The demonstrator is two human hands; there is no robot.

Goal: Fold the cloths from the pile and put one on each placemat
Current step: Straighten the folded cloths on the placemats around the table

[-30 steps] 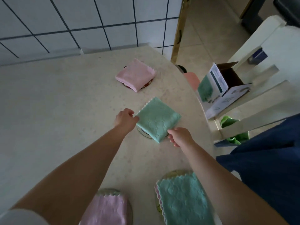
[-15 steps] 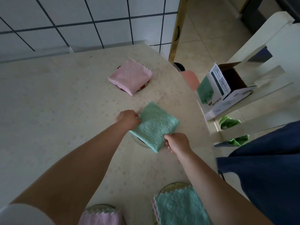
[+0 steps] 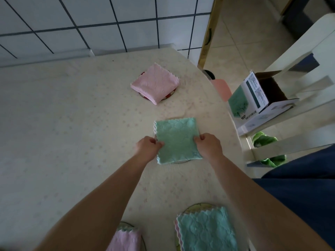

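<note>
Looking down from my head camera, my left hand (image 3: pixel 149 146) pinches the left edge of the folded green cloth (image 3: pixel 176 140), and my right hand (image 3: pixel 208 144) pinches its right edge, fingers curled round the fabric on both sides. My hands are apart, the cloth's width between them. The cloth is a soft, fluffy square with an embossed pattern and a pale scalloped hem along its left and top sides. It lies on a round placemat (image 3: pixel 182 161), of which only a thin dark-rimmed arc shows below the cloth's near edge.

Farther away on the table (image 3: pixel 63 124), a folded pink cloth (image 3: pixel 155 83) of the same plush weave sits tilted like a diamond on another round mat (image 3: pixel 169 95) with a dark rim. Near me, at the bottom of the view, a teal cloth (image 3: pixel 206 231) with pink layers peeking out at its left side rests on a round mat (image 3: pixel 195 205), and another pink cloth (image 3: pixel 125 240) lies on a mat beside it to the left. The tabletop is pale cream with a faint flower print and a curved right edge.

To the right, off the table, an open cardboard box (image 3: pixel 261 98) rests on a white slatted chair (image 3: pixel 299 73). Behind the table rises a white tiled wall (image 3: pixel 90 19) with dark grout.
</note>
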